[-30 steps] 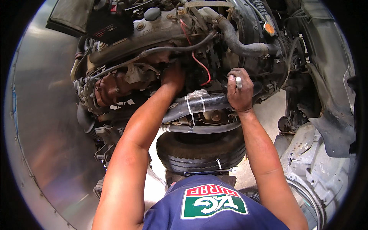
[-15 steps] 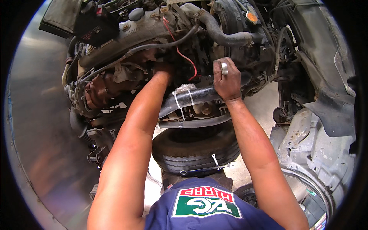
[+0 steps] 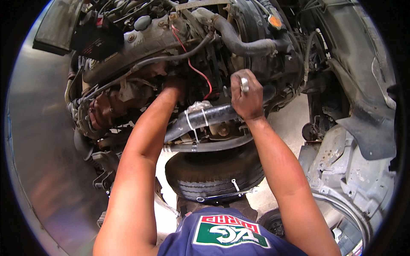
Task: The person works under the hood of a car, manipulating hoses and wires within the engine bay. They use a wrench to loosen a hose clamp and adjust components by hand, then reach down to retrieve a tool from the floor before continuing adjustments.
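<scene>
In the head view my left hand [image 3: 173,85] reaches into the dark middle of the engine [image 3: 149,32], beside a red wire [image 3: 193,66]; its fingers are hidden. My right hand [image 3: 247,96] is closed just above a black pipe [image 3: 220,111] bound with white ties. A silver piece [image 3: 244,84] shows at its fingers; whether that is a ring or part of a tool I cannot tell. A grey ribbed hose [image 3: 241,45] curves above that hand.
Below the engine lies a tyre [image 3: 213,185] with two wrenches [image 3: 234,184] on it. A black battery [image 3: 92,40] sits at upper left. A metal panel [image 3: 38,141] curves along the left, and dark body parts [image 3: 363,106] line the right.
The whole view has shifted, putting the engine and both hands farther left in the picture. Against the engine, both hands have barely moved; my left hand stays deep inside.
</scene>
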Motion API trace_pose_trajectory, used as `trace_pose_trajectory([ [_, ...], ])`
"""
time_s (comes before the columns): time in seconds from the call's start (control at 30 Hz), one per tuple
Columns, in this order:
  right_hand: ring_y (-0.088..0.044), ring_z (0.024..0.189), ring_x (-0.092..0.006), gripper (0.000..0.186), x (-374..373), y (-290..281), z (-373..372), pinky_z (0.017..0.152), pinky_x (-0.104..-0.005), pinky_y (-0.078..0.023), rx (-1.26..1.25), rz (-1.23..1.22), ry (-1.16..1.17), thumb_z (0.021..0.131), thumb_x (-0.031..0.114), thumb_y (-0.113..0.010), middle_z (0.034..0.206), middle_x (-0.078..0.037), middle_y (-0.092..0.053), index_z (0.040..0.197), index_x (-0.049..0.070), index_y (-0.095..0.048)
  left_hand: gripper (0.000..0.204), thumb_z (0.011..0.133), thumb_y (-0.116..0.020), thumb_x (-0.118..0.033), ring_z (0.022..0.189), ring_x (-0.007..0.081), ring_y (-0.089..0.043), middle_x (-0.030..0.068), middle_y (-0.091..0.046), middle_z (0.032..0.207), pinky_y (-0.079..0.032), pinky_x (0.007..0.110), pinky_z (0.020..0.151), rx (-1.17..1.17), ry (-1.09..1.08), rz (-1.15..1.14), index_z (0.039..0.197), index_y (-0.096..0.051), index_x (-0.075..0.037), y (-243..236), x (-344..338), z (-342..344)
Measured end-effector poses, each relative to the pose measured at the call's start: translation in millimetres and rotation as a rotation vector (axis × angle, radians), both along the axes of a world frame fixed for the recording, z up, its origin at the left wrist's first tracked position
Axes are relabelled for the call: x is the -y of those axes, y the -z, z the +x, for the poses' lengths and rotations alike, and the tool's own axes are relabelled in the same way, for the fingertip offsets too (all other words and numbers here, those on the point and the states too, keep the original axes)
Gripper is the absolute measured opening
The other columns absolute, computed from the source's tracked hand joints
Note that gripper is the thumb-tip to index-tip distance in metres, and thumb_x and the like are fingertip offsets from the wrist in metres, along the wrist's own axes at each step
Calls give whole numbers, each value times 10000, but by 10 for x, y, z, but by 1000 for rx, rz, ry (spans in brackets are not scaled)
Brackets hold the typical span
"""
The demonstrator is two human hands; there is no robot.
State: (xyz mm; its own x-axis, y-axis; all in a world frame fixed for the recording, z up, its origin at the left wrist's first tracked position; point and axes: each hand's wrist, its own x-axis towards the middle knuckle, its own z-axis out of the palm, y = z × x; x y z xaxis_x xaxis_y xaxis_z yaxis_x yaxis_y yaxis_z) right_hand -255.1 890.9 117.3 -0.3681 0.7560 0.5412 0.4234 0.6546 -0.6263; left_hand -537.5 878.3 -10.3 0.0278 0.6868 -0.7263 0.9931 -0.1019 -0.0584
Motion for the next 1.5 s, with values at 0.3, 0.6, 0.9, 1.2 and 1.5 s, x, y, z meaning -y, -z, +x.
trace_pose_trajectory([
  [0.3,-728,866,-412,90,-14,-11,-29,735,-460,-591,-19,-84,-1,1012,103,-713,973,-173,-703,1021,20,-680,573,884,-775,-261,1325,371,-686,179,-707,1443,-577,493,1079,83,-235,84,1429,-704,-99,244,-170,-106],
  [0.6,-736,849,-396,91,-8,2,-9,721,-459,-601,-55,-62,24,1007,102,-714,953,-165,-700,1000,21,-673,556,867,-817,-325,1316,351,-695,141,-708,1458,-578,491,1078,34,-103,-26,1375,-746,-113,155,-79,-58],
  [0.9,-737,841,-386,89,-1,8,-11,719,-450,-595,-64,-54,66,1000,107,-723,957,-155,-701,996,32,-676,502,845,-832,-272,1268,364,-721,151,-747,1386,-600,497,1030,27,-130,-31,1316,-779,-107,91,-152,-72],
  [1.2,-729,835,-371,62,28,-25,-2,729,-428,-591,-90,-55,105,998,76,-706,960,-158,-702,1008,17,-689,738,898,-837,-435,1321,438,-642,244,-713,1373,-514,494,1121,396,-639,586,1466,-623,-15,-1328,1173,141],
  [1.5,-727,837,-368,52,12,-57,-27,727,-420,-592,-33,-68,102,1015,64,-678,950,-166,-699,1012,12,-678,274,988,-674,-268,1067,396,-668,170,-723,1134,-495,482,967,668,-664,1077,1112,-731,-30,-989,2237,324],
])
